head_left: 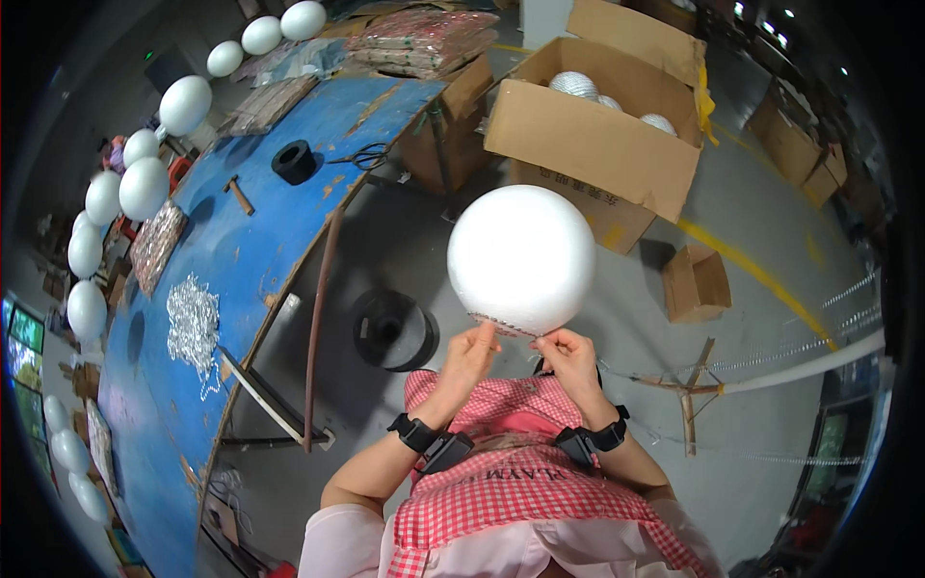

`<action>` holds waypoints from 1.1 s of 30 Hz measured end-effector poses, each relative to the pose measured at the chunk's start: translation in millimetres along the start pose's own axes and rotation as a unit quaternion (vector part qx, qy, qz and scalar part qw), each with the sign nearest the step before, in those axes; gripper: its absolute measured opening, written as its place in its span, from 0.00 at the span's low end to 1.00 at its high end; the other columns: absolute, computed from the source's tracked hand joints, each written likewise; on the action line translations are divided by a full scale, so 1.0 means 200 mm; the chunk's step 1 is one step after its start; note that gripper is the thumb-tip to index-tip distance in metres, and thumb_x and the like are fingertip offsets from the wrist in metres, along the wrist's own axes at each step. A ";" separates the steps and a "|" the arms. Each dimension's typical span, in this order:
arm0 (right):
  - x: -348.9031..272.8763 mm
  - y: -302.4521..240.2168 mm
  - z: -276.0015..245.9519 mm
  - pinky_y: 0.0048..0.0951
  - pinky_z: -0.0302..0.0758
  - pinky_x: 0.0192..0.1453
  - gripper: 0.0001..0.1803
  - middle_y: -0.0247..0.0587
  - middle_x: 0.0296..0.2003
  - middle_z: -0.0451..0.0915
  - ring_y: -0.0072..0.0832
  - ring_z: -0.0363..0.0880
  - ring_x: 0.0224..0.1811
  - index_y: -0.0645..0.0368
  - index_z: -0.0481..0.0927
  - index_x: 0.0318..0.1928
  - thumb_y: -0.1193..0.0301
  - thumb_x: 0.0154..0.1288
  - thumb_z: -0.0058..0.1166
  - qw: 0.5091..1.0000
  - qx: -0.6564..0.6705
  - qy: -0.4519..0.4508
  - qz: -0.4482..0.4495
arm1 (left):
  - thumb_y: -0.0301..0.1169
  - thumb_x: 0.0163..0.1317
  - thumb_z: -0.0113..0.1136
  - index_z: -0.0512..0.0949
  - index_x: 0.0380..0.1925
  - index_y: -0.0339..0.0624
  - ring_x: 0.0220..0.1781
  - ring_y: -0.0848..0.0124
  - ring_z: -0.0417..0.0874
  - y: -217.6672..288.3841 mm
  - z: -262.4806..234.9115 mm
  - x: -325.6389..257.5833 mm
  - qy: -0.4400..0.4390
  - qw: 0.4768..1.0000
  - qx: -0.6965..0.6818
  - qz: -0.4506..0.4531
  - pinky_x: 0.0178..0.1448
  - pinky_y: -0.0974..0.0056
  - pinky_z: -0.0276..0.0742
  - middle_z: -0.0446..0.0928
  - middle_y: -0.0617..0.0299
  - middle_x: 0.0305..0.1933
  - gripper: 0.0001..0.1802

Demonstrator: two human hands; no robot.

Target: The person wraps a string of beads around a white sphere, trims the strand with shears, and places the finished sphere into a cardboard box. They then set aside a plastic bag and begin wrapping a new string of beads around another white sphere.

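Note:
A large white foam ball is held up in front of me, above my lap. A narrow band of small shiny beads runs along its underside. My left hand pinches the ball's bottom edge at that band. My right hand holds the bottom just to the right, fingers curled against the ball. Both wrists wear black bands. A red-and-white checked apron covers my lap below the hands.
A blue worktable curves along the left, carrying a pile of silver trim, a black tape roll, a hammer and several white balls. An open cardboard box of balls stands ahead. A black spool sits on the floor.

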State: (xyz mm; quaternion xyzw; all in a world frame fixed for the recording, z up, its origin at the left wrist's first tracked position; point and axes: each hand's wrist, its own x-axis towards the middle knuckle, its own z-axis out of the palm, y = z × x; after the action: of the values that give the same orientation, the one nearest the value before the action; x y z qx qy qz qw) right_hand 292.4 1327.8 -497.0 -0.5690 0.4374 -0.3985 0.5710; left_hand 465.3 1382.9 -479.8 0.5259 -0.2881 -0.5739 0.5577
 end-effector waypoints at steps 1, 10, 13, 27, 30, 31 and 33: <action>0.00 0.01 0.00 0.17 0.62 0.21 0.09 0.29 0.17 0.76 0.12 0.68 0.17 0.66 0.80 0.28 0.72 0.62 0.56 1.000 -0.003 -0.008 -0.001 | 0.52 0.66 0.51 0.72 0.19 0.42 0.13 0.84 0.56 -0.03 0.00 0.02 0.015 0.999 0.040 0.018 0.17 0.74 0.47 0.60 0.75 0.12 0.26; -0.04 -0.06 0.00 0.16 0.57 0.20 0.10 0.25 0.14 0.71 0.08 0.63 0.17 0.65 0.78 0.25 0.72 0.61 0.58 0.999 -0.013 -0.025 0.028 | 0.47 0.63 0.59 0.74 0.16 0.42 0.15 0.86 0.59 -0.03 -0.01 0.05 0.082 0.996 0.034 0.004 0.18 0.75 0.49 0.66 0.74 0.14 0.23; -0.07 -0.11 0.05 0.16 0.56 0.20 0.11 0.24 0.14 0.70 0.08 0.61 0.17 0.64 0.78 0.24 0.72 0.61 0.59 0.995 -0.068 0.010 -0.079 | 0.48 0.63 0.58 0.74 0.16 0.43 0.15 0.86 0.58 0.00 -0.02 0.04 0.087 0.996 0.015 0.009 0.18 0.75 0.48 0.66 0.74 0.14 0.23; -0.02 -0.05 0.09 0.17 0.57 0.20 0.12 0.28 0.16 0.76 0.09 0.61 0.17 0.65 0.81 0.26 0.69 0.63 0.58 0.995 -0.031 0.055 -0.082 | 0.57 0.67 0.44 0.67 0.21 0.46 0.13 0.83 0.50 0.06 -0.01 -0.02 -0.044 0.998 -0.011 -0.050 0.18 0.72 0.41 0.54 0.75 0.13 0.28; -0.02 -0.10 0.09 0.17 0.57 0.21 0.12 0.27 0.17 0.77 0.09 0.61 0.18 0.65 0.80 0.27 0.70 0.64 0.56 0.991 -0.038 0.079 -0.101 | 0.54 0.70 0.41 0.73 0.30 0.39 0.17 0.81 0.58 0.08 -0.01 0.00 -0.040 0.997 0.070 -0.003 0.21 0.73 0.51 0.60 0.72 0.16 0.28; -0.02 -0.10 0.08 0.17 0.57 0.21 0.12 0.27 0.17 0.77 0.09 0.61 0.18 0.65 0.80 0.27 0.70 0.64 0.56 0.991 -0.039 0.077 -0.102 | 0.50 0.70 0.42 0.73 0.38 0.36 0.21 0.77 0.64 0.08 0.00 0.02 -0.027 0.985 0.169 0.033 0.26 0.71 0.58 0.65 0.68 0.19 0.25; -0.01 -0.12 0.08 0.17 0.58 0.21 0.11 0.28 0.19 0.78 0.09 0.62 0.19 0.66 0.80 0.28 0.71 0.65 0.55 0.988 -0.045 0.086 -0.116 | 0.45 0.71 0.44 0.74 0.45 0.34 0.25 0.73 0.70 0.06 0.00 0.05 -0.010 0.962 0.265 0.071 0.30 0.69 0.65 0.70 0.63 0.22 0.23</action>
State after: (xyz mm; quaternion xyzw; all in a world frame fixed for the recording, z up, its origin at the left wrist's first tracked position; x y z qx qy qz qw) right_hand 308.2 1334.0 -472.7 -0.6048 0.4332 -0.4897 0.4548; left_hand 471.1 1370.3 -470.7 0.6268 -0.4722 -0.4415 0.4350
